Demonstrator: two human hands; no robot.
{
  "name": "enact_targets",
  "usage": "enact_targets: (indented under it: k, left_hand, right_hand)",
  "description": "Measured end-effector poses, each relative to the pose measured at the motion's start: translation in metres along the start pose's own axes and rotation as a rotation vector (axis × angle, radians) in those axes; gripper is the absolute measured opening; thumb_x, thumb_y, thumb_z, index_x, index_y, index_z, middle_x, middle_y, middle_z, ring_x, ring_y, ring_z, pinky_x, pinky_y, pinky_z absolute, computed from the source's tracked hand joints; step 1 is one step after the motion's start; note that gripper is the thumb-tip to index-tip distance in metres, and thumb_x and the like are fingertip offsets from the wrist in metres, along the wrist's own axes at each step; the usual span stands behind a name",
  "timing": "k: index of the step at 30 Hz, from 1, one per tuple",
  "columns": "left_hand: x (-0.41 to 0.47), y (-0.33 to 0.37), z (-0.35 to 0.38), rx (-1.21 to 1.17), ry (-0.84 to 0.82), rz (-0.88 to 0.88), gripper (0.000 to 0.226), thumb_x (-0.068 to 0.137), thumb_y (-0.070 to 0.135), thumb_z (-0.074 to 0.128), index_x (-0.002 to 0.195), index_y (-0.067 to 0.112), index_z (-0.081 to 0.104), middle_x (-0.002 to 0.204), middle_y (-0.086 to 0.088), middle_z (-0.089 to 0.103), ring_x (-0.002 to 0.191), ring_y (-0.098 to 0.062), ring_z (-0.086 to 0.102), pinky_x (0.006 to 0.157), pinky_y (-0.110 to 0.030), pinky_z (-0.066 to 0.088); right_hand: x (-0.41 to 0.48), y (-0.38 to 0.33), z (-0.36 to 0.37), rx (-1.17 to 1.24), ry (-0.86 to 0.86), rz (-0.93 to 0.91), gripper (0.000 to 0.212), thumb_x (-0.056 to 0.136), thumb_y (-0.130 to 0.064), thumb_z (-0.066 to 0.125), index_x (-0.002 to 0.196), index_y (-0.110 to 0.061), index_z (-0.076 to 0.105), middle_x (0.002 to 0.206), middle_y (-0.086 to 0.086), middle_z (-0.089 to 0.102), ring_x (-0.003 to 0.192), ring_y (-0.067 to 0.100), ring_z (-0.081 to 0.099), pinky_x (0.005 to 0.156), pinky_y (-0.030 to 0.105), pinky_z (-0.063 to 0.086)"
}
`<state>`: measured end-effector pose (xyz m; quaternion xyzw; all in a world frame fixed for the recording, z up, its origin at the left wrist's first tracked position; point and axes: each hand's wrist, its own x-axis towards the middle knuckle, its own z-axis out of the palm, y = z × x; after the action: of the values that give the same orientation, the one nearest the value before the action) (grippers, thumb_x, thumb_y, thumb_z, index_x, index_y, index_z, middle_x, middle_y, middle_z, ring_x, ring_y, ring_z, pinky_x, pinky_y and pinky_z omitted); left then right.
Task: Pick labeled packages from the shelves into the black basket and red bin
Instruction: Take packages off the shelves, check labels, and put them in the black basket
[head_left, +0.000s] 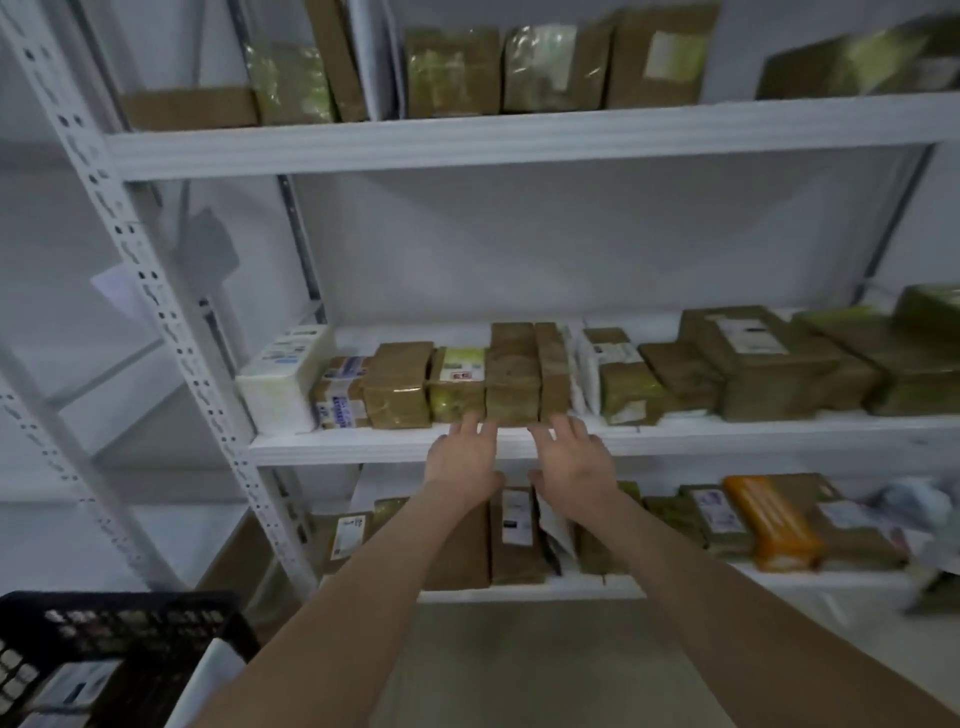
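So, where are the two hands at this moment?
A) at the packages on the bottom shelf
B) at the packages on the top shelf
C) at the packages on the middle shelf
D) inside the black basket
C: the left hand and the right hand both have straight fingers at the front of the brown packages that stand on the middle shelf.

Glossy taped brown paper packages (511, 382), white matt metal shelf (675, 441)
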<state>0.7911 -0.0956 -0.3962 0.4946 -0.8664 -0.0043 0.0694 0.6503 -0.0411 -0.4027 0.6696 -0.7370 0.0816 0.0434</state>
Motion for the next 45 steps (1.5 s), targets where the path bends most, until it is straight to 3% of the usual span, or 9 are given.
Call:
enact_targets:
  k: [5, 13, 18, 21, 27, 36, 41, 45]
  left_hand:
    - [0.014, 0.077, -0.046, 0.047, 0.122, 0.098, 0.076, 0.083, 0.038, 0.066, 0.145, 0.017, 0.026, 0.143, -0.008, 0.033, 0.124, -0.028, 0.044, 0.086, -0.039, 0.048]
    - [0.060, 0.142, -0.129, -0.031, 0.371, 0.251, 0.062, 0.089, 0.028, 0.057, 0.144, 0.020, 0.030, 0.144, -0.004, 0.036, 0.122, -0.027, 0.048, 0.089, -0.039, 0.046]
    - [0.102, 0.155, -0.195, -0.068, 0.607, 0.309, 0.051, 0.091, 0.027, 0.053, 0.139, 0.019, 0.039, 0.135, -0.003, 0.044, 0.116, -0.024, 0.051, 0.081, -0.038, 0.049]
    - [0.131, 0.154, -0.230, -0.106, 0.700, 0.307, 0.050, 0.091, 0.025, 0.053, 0.138, 0.017, 0.040, 0.135, -0.004, 0.045, 0.118, -0.022, 0.049, 0.083, -0.037, 0.050]
    - [0.190, 0.137, -0.289, -0.061, 0.890, 0.245, 0.049, 0.090, 0.026, 0.050, 0.137, 0.013, 0.041, 0.131, -0.008, 0.051, 0.120, -0.026, 0.047, 0.092, -0.038, 0.042]
    - [0.248, 0.117, -0.315, -0.014, 0.950, 0.196, 0.053, 0.092, 0.029, 0.050, 0.141, 0.012, 0.038, 0.136, -0.010, 0.050, 0.126, -0.026, 0.046, 0.105, -0.037, 0.036]
    - [0.262, 0.118, -0.320, 0.035, 0.910, 0.192, 0.052, 0.094, 0.031, 0.047, 0.141, 0.013, 0.037, 0.134, -0.010, 0.052, 0.126, -0.026, 0.046, 0.103, -0.036, 0.037]
    - [0.265, 0.136, -0.327, -0.022, 0.824, 0.167, 0.045, 0.095, 0.033, 0.045, 0.137, 0.015, 0.040, 0.124, -0.008, 0.056, 0.110, -0.028, 0.055, 0.084, -0.037, 0.045]
  right_hand:
    - [-0.018, 0.061, -0.057, -0.035, 0.109, 0.053, 0.059, 0.091, -0.036, 0.056, 0.142, -0.018, 0.032, 0.141, 0.009, 0.035, 0.129, 0.028, 0.034, 0.097, 0.040, 0.039]
    - [0.004, 0.119, -0.160, 0.001, 0.353, 0.091, 0.057, 0.093, -0.034, 0.053, 0.144, -0.022, 0.031, 0.148, 0.007, 0.032, 0.136, 0.025, 0.030, 0.106, 0.038, 0.032]
    - [0.038, 0.144, -0.225, 0.021, 0.531, 0.142, 0.057, 0.091, -0.034, 0.056, 0.142, -0.021, 0.034, 0.143, 0.006, 0.037, 0.130, 0.026, 0.036, 0.101, 0.039, 0.038]
    - [0.071, 0.152, -0.260, 0.075, 0.610, 0.181, 0.057, 0.091, -0.032, 0.058, 0.142, -0.019, 0.035, 0.141, 0.008, 0.038, 0.126, 0.028, 0.038, 0.099, 0.040, 0.039]
    - [0.139, 0.173, -0.304, 0.304, 0.607, 0.291, 0.066, 0.091, -0.037, 0.058, 0.146, -0.019, 0.028, 0.144, 0.011, 0.038, 0.130, 0.032, 0.037, 0.101, 0.044, 0.037]
    - [0.211, 0.178, -0.338, 0.131, 0.579, 0.271, 0.088, 0.083, -0.043, 0.066, 0.149, -0.038, 0.007, 0.140, 0.013, 0.037, 0.126, 0.035, 0.038, 0.099, 0.042, 0.038]
    - [0.230, 0.187, -0.342, 0.073, 0.517, 0.257, 0.067, 0.083, -0.046, 0.065, 0.138, -0.042, 0.027, 0.127, 0.008, 0.051, 0.116, 0.031, 0.047, 0.090, 0.042, 0.042]
    - [0.224, 0.206, -0.346, 0.076, 0.569, 0.221, 0.049, 0.087, -0.030, 0.059, 0.128, -0.041, 0.034, 0.114, 0.004, 0.060, 0.105, 0.028, 0.053, 0.080, 0.037, 0.045]
